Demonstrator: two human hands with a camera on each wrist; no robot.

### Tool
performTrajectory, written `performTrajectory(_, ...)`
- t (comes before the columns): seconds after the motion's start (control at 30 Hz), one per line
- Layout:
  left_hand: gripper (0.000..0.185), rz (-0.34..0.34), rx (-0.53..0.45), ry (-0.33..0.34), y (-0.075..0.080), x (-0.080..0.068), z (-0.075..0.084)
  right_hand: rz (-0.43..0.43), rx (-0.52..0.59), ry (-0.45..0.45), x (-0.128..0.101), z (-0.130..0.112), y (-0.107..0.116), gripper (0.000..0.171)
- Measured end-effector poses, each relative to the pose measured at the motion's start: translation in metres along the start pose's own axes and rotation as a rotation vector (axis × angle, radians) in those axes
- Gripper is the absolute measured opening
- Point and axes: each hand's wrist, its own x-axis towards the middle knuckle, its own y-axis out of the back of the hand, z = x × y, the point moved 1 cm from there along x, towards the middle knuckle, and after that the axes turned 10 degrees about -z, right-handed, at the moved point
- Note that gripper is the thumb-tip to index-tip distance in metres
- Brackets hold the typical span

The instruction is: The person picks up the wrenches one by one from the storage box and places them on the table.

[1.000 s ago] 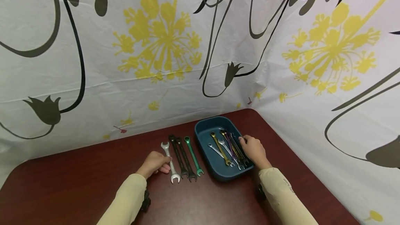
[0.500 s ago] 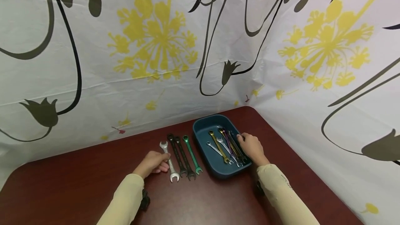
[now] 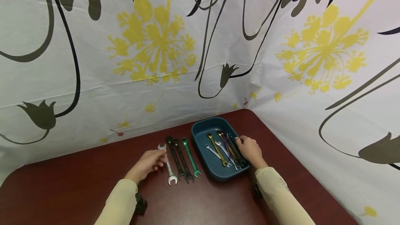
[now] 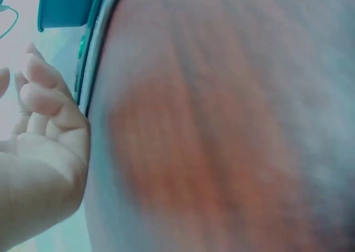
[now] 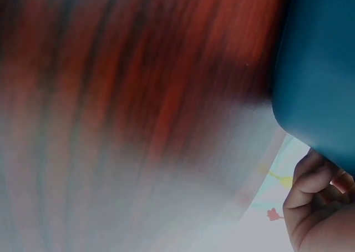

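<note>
Left grip (image 3: 148, 162) is lying slack at the silver double-ended metal wrench (image 3: 169, 170), leftmost on the reddish-brown tabletop (image 3: 200, 207) | right grip (image 3: 250, 151) is clasping the rounded blue tray (image 3: 203, 133) | you're risking nudging the wrench into the long black metal wrench (image 3: 175, 157) beside it, if your left grip is snagging its end

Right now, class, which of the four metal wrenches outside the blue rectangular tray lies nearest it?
The green wrench, the row's only green one; two dark wrenches and one silver wrench lie farther from the tray.
</note>
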Motion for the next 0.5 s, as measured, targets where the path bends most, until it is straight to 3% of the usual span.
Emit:
performTrajectory(0.3,0.039,-0.088,0.002,-0.071,0.000,0.004,0.038,0.005,0.003,0.002,0.000,-0.001,0.000,0.039)
performTrajectory(0.5,0.044,-0.143,-0.014,-0.105,-0.014,0.014,0.060,0.005,0.009,-0.007,-0.001,-0.001,0.000,0.039)
